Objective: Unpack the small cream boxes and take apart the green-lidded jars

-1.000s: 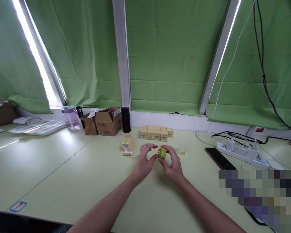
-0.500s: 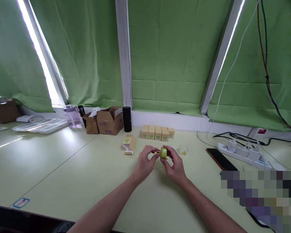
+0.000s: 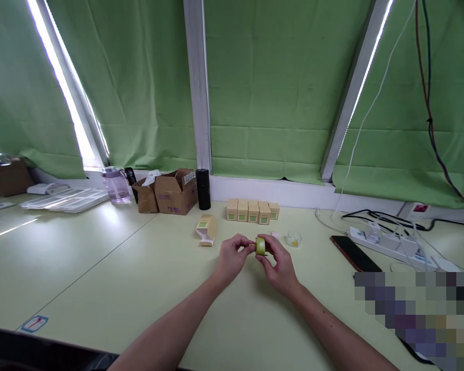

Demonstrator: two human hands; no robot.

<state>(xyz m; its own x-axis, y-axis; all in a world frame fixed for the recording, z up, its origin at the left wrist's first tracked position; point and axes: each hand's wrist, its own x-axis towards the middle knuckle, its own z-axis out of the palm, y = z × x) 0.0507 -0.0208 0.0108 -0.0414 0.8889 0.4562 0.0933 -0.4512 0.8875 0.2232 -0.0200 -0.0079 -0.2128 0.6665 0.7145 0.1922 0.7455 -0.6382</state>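
Green item (image 3: 260, 246) held over surface (image 3: 112, 288). Right hand (image 3: 281, 264): fingers gripping its body; left hand (image 3: 232, 260): fingers pinching its thin end. Step: likely 2-handed adjusting; next move calls for steady hold. Beyond: opened carton (image 3: 210, 228), 5 small boxes (image 3: 248, 211).

The small item (image 3: 260, 246) you hold is olive green. In front of you, the bench (image 3: 139, 288) is pale yellow-green; the small boxes (image 3: 248, 210) are tan with green labels. You also face a brown carton (image 3: 174, 195) with purple print, a black cylinder (image 3: 203, 189), a pale lilac bottle (image 3: 116, 186) and plain green blinds (image 3: 266, 93).
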